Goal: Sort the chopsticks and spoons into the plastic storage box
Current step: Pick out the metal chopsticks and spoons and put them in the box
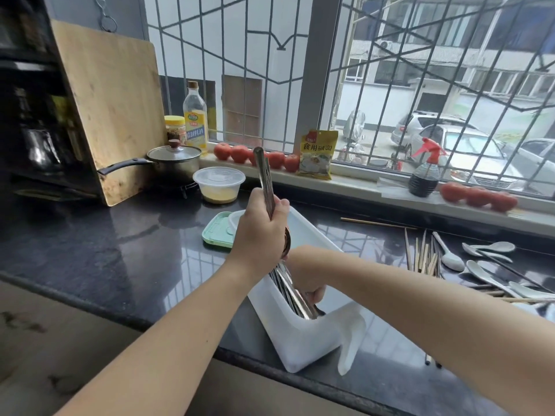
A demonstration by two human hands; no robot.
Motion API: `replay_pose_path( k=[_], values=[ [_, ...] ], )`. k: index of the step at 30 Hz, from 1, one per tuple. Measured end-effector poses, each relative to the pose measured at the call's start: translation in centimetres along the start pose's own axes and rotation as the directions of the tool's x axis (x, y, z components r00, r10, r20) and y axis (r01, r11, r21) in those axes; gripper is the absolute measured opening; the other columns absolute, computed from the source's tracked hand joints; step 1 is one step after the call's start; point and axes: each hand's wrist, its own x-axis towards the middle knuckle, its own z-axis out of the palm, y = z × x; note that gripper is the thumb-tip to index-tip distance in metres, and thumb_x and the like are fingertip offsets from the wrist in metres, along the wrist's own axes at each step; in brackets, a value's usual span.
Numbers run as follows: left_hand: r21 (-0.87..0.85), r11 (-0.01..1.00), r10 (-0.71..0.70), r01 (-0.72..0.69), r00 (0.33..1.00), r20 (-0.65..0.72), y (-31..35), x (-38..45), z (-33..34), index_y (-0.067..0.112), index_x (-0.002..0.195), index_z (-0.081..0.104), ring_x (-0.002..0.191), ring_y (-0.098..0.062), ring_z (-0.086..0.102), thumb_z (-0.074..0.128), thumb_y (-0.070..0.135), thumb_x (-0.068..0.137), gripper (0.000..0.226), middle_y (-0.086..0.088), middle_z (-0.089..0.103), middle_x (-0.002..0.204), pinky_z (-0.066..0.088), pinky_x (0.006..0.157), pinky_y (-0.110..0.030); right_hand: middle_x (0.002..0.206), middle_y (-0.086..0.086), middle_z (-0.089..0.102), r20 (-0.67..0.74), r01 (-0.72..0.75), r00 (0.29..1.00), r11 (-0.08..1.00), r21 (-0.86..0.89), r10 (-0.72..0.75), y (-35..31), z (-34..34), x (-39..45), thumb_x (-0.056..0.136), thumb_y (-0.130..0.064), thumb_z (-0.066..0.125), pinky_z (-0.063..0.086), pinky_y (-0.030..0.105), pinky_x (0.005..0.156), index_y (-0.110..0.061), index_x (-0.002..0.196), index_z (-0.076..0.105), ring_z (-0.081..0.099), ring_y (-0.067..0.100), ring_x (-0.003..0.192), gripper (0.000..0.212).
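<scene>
A white plastic storage box (303, 340) lies lengthwise on the dark counter, its open top toward me. My left hand (259, 232) grips a bundle of metal spoons (265, 178) upright over the box, handles sticking up, bowls below my fist. My right hand (309, 288) reaches into the near end of the box, its fingers curled around metal utensils (295, 295) lying inside. White ceramic spoons (486, 265) and wooden chopsticks (423, 253) lie scattered on the counter at the right.
A green lid (216, 232) lies left of the box. Behind it stand a clear lidded tub (218, 184), a pot (175, 162), a cutting board (111, 109) and bottles. Tomatoes (240, 153), a yellow packet (316, 154) and a spray bottle (425, 172) line the windowsill.
</scene>
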Motion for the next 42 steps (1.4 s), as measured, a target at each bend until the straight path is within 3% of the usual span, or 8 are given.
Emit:
replay_pose_path(
  k=[4,7,11,14,21,27,39,42],
  values=[
    [0.01,1.0,-0.005,0.004,1.0,0.012,0.1,0.1,0.1,0.03,0.089,0.049,0.069,-0.027,0.062,0.052,0.033,0.105,0.016,0.0,0.058,0.071,0.059,0.064,-0.057,0.041,-0.004,0.054,-0.087,-0.011,0.996,0.997,-0.077,0.004,0.0,-0.2,0.7,0.084,0.002,0.064,0.053,0.028,0.066,-0.007,0.062,0.058,0.054,0.014,0.053,0.025],
    [-0.045,0.998,-0.046,0.049,0.997,0.066,0.1,0.2,0.0,0.024,0.093,0.049,0.061,-0.022,0.057,0.045,0.026,0.108,0.015,-0.007,0.057,0.071,0.056,0.053,-0.042,0.072,-0.004,0.061,-0.135,0.096,0.986,0.995,-0.015,-0.097,0.5,-2.0,-0.9,0.089,-0.023,0.073,0.049,0.022,0.07,-0.007,0.096,0.075,0.057,0.014,0.071,0.017],
    [-0.089,0.993,-0.064,0.073,0.993,0.102,0.0,0.3,0.0,0.022,0.096,0.049,0.06,-0.021,0.055,0.041,0.023,0.109,0.015,-0.007,0.055,0.068,0.054,0.061,-0.041,0.083,0.007,0.076,-0.255,0.202,0.961,0.905,0.376,-0.108,2.7,-4.5,-3.2,0.098,-0.003,0.055,0.059,0.027,0.054,-0.006,0.105,0.066,0.073,0.018,0.06,0.014],
    [-0.097,0.991,-0.078,0.087,0.992,0.094,0.0,0.2,0.0,0.02,0.1,0.05,0.064,-0.022,0.061,0.041,0.018,0.109,0.013,-0.01,0.058,0.072,0.059,0.06,-0.036,0.078,0.012,0.076,-0.361,0.309,0.927,0.748,0.588,-0.099,3.8,-4.3,-4.8,0.101,-0.01,0.053,0.06,0.03,0.053,-0.004,0.099,0.065,0.073,0.022,0.059,0.014],
    [-0.168,0.982,-0.084,0.09,0.996,0.043,0.0,0.2,0.0,0.019,0.094,0.054,0.094,-0.015,0.065,0.043,0.005,0.103,0.02,-0.001,0.058,0.092,0.063,0.087,-0.045,0.095,0.015,0.073,-0.205,0.355,0.929,0.59,0.725,-0.307,2.5,-1.6,-6.1,0.105,-0.021,0.05,0.061,0.039,0.077,0.0,0.104,0.068,0.069,0.019,0.075,0.028],
    [-0.084,0.996,0.021,-0.012,0.993,0.116,-0.3,-0.3,-0.2,0.024,0.103,0.053,0.087,-0.014,0.073,0.042,0.017,0.107,0.014,-0.003,0.075,0.085,0.055,0.084,-0.033,0.107,0.018,0.067,-0.176,0.246,0.846,0.077,0.966,-0.503,3.6,-0.8,-5.6,0.106,-0.017,0.05,0.058,0.035,0.086,0.007,0.127,0.061,0.067,0.023,0.089,0.034],
    [-0.124,0.991,0.062,-0.041,0.983,0.173,-0.3,-0.4,-0.2,0.038,0.124,0.051,0.091,-0.011,0.075,0.044,0.031,0.11,0.017,0.007,0.078,0.092,0.056,0.091,-0.035,0.101,0.006,0.07,-0.291,0.33,0.866,0.027,0.944,-0.406,3.7,-0.6,-4.9,0.1,-0.012,0.06,0.058,0.026,0.066,0.006,0.115,0.069,0.064,0.019,0.073,0.025],
    [-0.161,0.987,0.047,-0.026,0.991,0.128,-0.4,-0.2,-0.3,0.036,0.122,0.054,0.095,-0.014,0.076,0.044,0.032,0.11,0.016,0.0,0.079,0.096,0.058,0.088,-0.035,0.08,0.009,0.067,-0.318,0.328,0.898,-0.019,0.944,-0.305,3.6,-0.5,-5.0,0.102,-0.008,0.055,0.055,0.024,0.059,-0.002,0.102,0.071,0.062,0.017,0.067,0.016]
  ],
)
